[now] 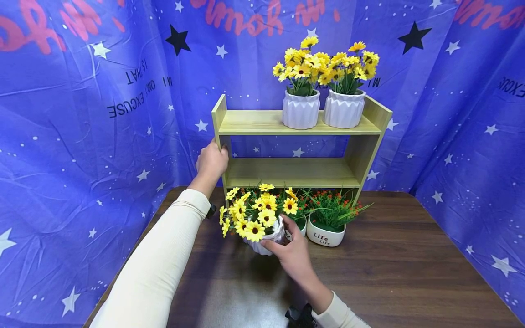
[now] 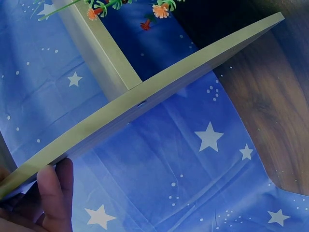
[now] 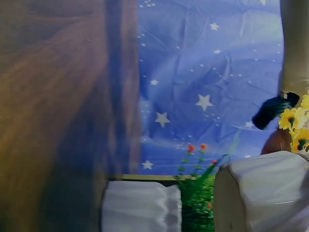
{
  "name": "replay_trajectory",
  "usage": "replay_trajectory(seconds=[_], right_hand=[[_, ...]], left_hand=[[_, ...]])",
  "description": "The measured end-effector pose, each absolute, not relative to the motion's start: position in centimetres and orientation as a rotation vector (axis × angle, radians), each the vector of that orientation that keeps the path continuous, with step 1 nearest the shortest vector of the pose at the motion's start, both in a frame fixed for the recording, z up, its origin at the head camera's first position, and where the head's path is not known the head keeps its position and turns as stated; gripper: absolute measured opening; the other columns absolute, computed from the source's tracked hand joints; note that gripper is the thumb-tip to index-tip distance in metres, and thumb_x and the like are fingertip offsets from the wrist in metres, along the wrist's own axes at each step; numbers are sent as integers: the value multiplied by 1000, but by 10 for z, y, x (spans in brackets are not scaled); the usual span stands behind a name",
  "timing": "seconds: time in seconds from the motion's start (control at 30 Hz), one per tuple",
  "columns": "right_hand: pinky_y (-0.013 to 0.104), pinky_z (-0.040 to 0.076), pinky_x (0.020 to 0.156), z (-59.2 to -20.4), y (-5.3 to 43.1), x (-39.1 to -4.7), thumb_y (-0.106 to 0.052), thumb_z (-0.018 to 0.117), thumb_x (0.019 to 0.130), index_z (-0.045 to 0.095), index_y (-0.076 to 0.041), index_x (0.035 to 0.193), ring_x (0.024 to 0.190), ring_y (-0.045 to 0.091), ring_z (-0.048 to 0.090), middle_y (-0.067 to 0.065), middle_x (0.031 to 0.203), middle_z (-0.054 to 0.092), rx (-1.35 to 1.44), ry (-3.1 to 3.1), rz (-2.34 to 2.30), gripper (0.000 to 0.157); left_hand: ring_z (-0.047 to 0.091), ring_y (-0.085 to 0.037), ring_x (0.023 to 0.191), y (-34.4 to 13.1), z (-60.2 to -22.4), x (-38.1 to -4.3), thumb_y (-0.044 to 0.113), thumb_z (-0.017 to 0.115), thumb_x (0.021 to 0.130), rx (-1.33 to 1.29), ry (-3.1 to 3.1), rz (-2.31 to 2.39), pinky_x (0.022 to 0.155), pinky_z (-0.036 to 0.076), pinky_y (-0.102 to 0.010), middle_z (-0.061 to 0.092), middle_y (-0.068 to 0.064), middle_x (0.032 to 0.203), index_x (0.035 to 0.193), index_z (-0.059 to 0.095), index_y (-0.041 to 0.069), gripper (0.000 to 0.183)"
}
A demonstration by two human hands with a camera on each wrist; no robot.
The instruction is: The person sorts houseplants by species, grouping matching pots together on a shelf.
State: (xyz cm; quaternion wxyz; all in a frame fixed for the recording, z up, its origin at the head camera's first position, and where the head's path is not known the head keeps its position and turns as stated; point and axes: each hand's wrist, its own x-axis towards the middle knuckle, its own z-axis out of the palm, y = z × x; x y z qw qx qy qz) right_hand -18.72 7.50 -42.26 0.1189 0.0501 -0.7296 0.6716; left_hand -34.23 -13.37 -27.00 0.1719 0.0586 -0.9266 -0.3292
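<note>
My left hand (image 1: 212, 160) grips the upper left side panel of a two-tier wooden shelf (image 1: 266, 122). In the left wrist view, the thumb and fingers (image 2: 54, 193) close around the edge of that side panel (image 2: 145, 92). My right hand (image 1: 292, 250) holds a ribbed white flowerpot (image 1: 262, 246) of yellow daisies (image 1: 258, 212) by its right side, thumb at the front. This pot is in front of the shelf's lower left, tilted toward the left. The right wrist view shows the held pot (image 3: 270, 191) at lower right.
Two similar daisy pots, one central (image 1: 301, 110) and one on the right (image 1: 344, 109), stand on the top shelf. Below the shelf, an oval white "Life" planter (image 1: 326, 233) holds red-flowered greenery; another planter (image 1: 302, 226) is partly hidden. Blue starry cloth (image 1: 102, 150) surrounds the wooden table (image 1: 393, 264).
</note>
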Motion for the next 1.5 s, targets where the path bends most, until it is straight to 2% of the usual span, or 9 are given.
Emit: replay_trajectory(seconds=[0.2, 0.47, 0.7, 0.9, 1.0, 1.13, 1.23, 1.33, 1.5], right_hand=[[32, 51, 92, -409, 79, -190, -5, 89, 69, 49, -1, 139, 112, 28, 58, 18, 128, 58, 145, -2057, 2004, 80], [27, 50, 93, -394, 84, -198, 2, 85, 71, 52, -3, 136, 116, 23, 55, 15, 129, 58, 179, -1954, 2029, 73], [29, 54, 85, -374, 89, -205, -5, 85, 76, 53, -9, 136, 112, 22, 57, 11, 124, 59, 246, -1944, 1943, 68], [40, 53, 90, -349, 90, -214, -9, 87, 76, 54, -11, 136, 113, 21, 57, 8, 124, 60, 334, -1915, 1866, 69], [41, 52, 92, -335, 89, -219, -9, 87, 76, 53, -11, 138, 114, 20, 56, 7, 126, 59, 364, -1901, 1848, 70], [39, 52, 92, -316, 86, -227, -7, 85, 78, 50, -10, 141, 116, 19, 54, 9, 129, 57, 372, -1894, 1847, 73], [37, 52, 93, -301, 83, -233, -5, 84, 79, 48, -7, 143, 117, 20, 54, 12, 130, 56, 377, -1891, 1842, 73], [35, 52, 93, -287, 79, -240, -6, 83, 80, 47, -6, 143, 119, 20, 55, 12, 132, 57, 397, -1869, 1834, 73], [34, 54, 88, -266, 74, -251, -12, 86, 78, 51, -10, 140, 115, 18, 58, 7, 129, 60, 459, -1794, 1826, 72]], left_hand=[[62, -46, 107, -134, -271, -343, 36, 42, 103, 175, -2625, -926, 85, 48, -58, 65, -22, 123, 128, 57, 15, 36], [62, -46, 107, -134, -273, -345, 36, 41, 104, 177, -2629, -922, 84, 48, -59, 64, -22, 122, 130, 56, 17, 36], [62, -45, 105, -134, -274, -345, 36, 43, 104, 185, -2637, -923, 84, 48, -58, 65, -22, 121, 133, 56, 16, 38], [63, -45, 104, -134, -273, -345, 36, 43, 104, 165, -2623, -920, 82, 49, -58, 65, -22, 120, 132, 56, 16, 37], [63, -45, 104, -134, -273, -345, 35, 42, 104, 158, -2630, -912, 82, 48, -57, 66, -21, 119, 125, 57, 14, 33], [62, -45, 107, -134, -272, -344, 32, 43, 105, 169, -2653, -907, 85, 48, -58, 65, -22, 119, 116, 58, 9, 30], [60, -45, 110, -134, -272, -343, 29, 46, 105, 188, -2661, -910, 88, 47, -58, 64, -22, 120, 118, 59, 6, 29], [61, -44, 110, -135, -273, -344, 26, 45, 103, 200, -2664, -911, 88, 47, -58, 65, -21, 120, 121, 60, 6, 30], [63, -44, 106, -135, -274, -346, 32, 42, 102, 188, -2634, -926, 83, 48, -57, 66, -20, 117, 125, 59, 11, 35]])
